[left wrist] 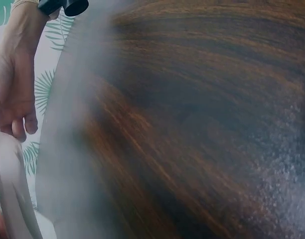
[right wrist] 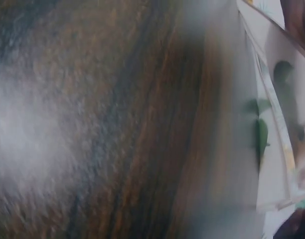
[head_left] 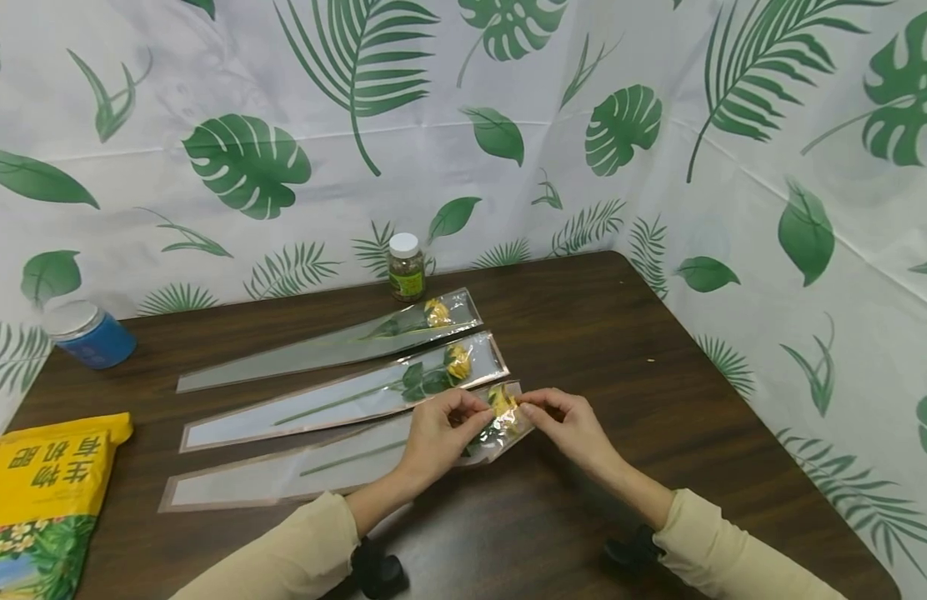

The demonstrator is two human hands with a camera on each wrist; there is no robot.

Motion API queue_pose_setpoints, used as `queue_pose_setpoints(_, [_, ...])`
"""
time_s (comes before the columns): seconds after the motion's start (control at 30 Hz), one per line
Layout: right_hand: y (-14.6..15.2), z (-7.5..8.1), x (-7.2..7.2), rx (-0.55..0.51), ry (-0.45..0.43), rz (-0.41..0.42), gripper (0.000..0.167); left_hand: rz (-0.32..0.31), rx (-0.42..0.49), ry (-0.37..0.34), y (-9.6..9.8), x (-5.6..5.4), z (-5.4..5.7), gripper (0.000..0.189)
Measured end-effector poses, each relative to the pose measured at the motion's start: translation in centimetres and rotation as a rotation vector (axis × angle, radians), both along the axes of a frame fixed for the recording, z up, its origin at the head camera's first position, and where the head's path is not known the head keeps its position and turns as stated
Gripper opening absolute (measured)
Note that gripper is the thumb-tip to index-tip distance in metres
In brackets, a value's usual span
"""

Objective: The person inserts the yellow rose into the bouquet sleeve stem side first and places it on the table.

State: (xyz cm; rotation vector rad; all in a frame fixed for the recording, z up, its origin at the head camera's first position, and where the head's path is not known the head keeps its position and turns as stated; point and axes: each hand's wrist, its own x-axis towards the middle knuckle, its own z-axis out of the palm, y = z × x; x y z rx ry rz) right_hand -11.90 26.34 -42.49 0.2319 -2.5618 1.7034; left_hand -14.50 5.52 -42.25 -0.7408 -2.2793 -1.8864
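Observation:
Three clear, pale-bordered flower sleeves lie side by side on the table, each with a yellow artificial-looking rose inside. My left hand (head_left: 443,429) pinches the wide end of the nearest flower sleeve (head_left: 343,458), just left of its yellow rose (head_left: 503,400). On the other side of the bloom, my right hand (head_left: 572,425) pinches the sleeve's edge between thumb and fingers. The fingers partly cover the rose and its leaves. Beyond it lie the middle sleeve (head_left: 283,410) and the far sleeve (head_left: 283,363). In the right wrist view, a sleeve (right wrist: 274,164) shows at the right edge.
A small jar with a white lid (head_left: 406,267) stands at the back of the dark wood table (head_left: 598,333). At the left are a blue jar (head_left: 96,337) and a yellow printed bag (head_left: 47,492). Leaf-patterned cloth (head_left: 433,125) hangs behind and to the right.

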Motion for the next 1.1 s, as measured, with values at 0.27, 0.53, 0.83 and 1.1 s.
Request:
queue_pose_setpoints(0.27, [0.3,0.2,-0.1,0.043,-0.205,0.184,0.037,0.036,-0.097,-0.031,-0.3,0.2,-0.2,0.004])
queue_pose_setpoints(0.53, [0.2,0.2,-0.5,0.105,-0.303,0.306,0.045,0.059,-0.128,0.012,-0.5,0.3,-0.7,0.006])
queue_pose_setpoints(0.83, [0.1,-0.1,0.5,0.114,-0.180,0.212,0.019,0.024,-0.422,0.136,-4.3,0.3,-0.3,0.036])
queue_pose_setpoints(1.1, [0.4,-0.4,1.7,0.151,-0.107,0.208,0.011,-0.007,-0.855,0.266,-8.3,1.4,-1.2,0.077])
